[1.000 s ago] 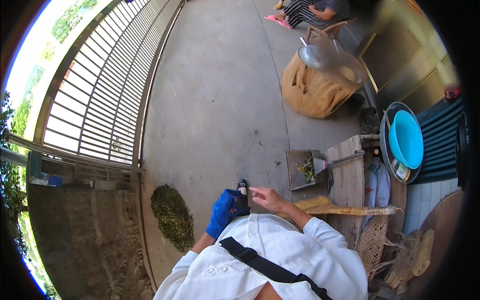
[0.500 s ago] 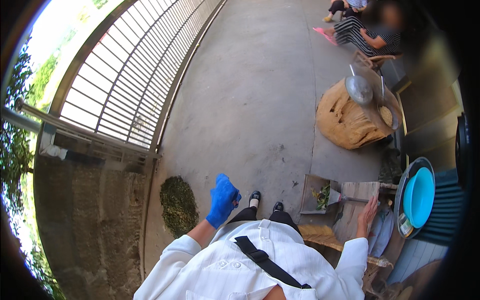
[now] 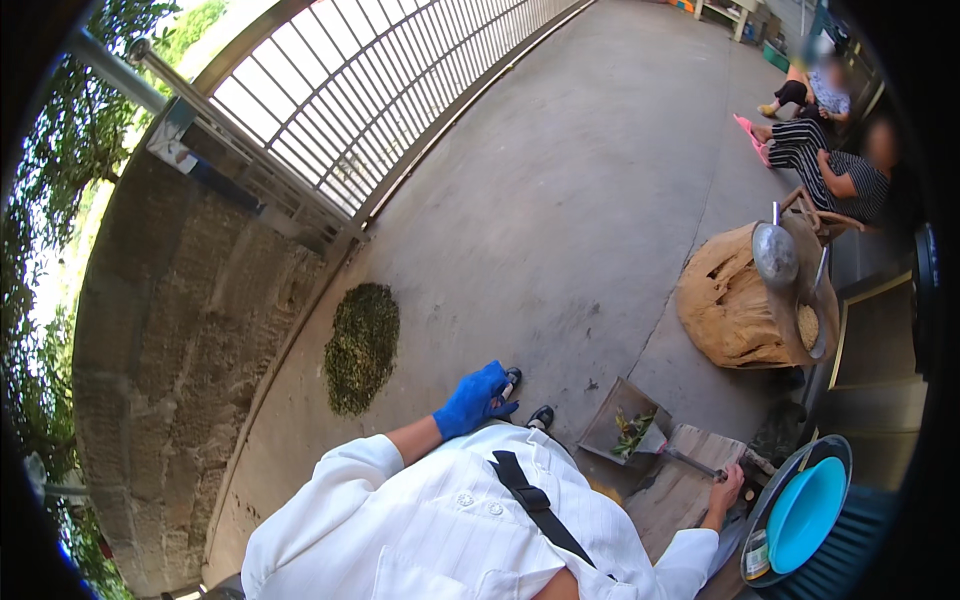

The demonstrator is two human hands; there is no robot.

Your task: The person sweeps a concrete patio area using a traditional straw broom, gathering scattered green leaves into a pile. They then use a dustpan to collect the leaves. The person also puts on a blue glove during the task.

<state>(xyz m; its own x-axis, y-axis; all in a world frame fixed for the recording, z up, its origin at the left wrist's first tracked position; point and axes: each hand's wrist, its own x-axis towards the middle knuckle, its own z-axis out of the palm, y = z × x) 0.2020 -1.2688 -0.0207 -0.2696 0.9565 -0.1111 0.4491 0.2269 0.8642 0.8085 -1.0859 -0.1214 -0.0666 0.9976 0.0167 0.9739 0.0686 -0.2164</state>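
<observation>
My right hand (image 3: 728, 487) has its fingers closed round the end of the dark handle of a flat, pale-bladed tool (image 3: 690, 459). The blade reaches into an open metal box (image 3: 598, 426), beside green leaves (image 3: 632, 430) lying inside. Below the handle is a worn wooden board (image 3: 665, 494). My left hand (image 3: 475, 402), in a blue glove, is held in front of my waist, above my shoes. Its fingers are curled in, and what they hold, if anything, is hidden.
A heap of dried greens (image 3: 362, 350) lies on the concrete floor (image 3: 520, 220) at left, beside a low wall. A tree stump (image 3: 730, 300) bears a metal ladle-like pan (image 3: 775, 252) and a dish of grain (image 3: 808, 326). A turquoise basin (image 3: 805, 515) stands right; two people sit farther off.
My right hand has gone from lying flatter near the handle's end to closing round it. My gloved left hand has come lower and closer to my waist. The view has turned.
</observation>
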